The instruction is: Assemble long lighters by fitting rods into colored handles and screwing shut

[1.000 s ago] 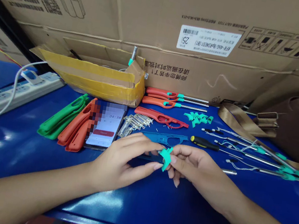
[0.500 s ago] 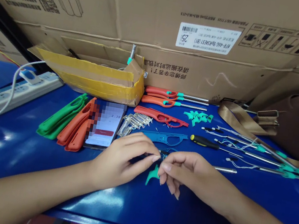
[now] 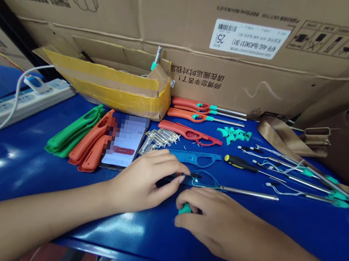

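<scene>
My left hand [image 3: 148, 180] is closed over the handle end of a blue lighter shell [image 3: 211, 178], hiding most of it. Its thumb and forefinger are by a small black part [image 3: 192, 175] with a pale wire. From the shell's other end a metal lighter tube [image 3: 251, 193] points right. Just below, my right hand [image 3: 215, 221] has its fingers closed around a green trigger piece [image 3: 185, 209] at the table surface. Behind the hands lies another blue shell half [image 3: 195, 158].
Clear lighter fluid tanks [image 3: 159, 139], a red shell [image 3: 190, 132] and green triggers [image 3: 232, 135] lie farther back. A screwdriver [image 3: 241, 163] and wired tubes [image 3: 307, 183] are right. Left are a phone [image 3: 123, 139], orange shells [image 3: 91, 145], green shells [image 3: 72, 133] and a power strip [image 3: 24, 99].
My right hand has moved down from beside the left fingertips and closed on the green trigger piece. This uncovers more of the blue shell and tube. My left hand stays nearly in place.
</scene>
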The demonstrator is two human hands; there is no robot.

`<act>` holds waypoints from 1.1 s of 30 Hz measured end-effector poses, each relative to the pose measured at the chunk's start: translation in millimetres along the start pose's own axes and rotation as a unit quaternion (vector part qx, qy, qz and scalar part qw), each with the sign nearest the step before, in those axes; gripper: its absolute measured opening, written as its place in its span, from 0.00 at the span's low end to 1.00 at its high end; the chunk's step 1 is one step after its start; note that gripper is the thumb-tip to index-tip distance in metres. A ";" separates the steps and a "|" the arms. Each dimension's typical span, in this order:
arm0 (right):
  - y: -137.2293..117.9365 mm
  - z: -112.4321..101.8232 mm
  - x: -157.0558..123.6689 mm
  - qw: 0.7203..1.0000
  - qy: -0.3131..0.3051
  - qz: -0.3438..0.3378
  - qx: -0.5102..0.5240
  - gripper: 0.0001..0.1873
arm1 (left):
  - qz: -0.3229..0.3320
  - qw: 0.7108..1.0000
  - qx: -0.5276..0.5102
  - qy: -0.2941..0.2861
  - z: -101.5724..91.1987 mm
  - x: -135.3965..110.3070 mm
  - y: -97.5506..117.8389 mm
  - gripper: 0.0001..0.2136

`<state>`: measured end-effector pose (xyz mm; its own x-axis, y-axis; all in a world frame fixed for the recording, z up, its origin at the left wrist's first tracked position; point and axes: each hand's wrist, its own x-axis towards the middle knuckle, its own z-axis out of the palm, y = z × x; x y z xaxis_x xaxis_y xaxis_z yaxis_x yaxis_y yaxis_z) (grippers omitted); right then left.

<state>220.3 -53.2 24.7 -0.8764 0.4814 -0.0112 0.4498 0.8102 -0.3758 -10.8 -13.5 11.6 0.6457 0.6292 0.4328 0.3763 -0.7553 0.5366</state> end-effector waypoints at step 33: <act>11.6 -2.1 0.7 0.961 0.257 0.097 0.026 0.08 | 0.028 0.999 0.005 -0.016 0.2 -2.4 -1.0 0.08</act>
<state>225.3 -42.8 22.3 -0.5703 0.7345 0.3677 0.5764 0.6768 -0.4580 -12.6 -14.4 9.9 0.6867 0.5796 0.4387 0.3452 -0.7912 0.5048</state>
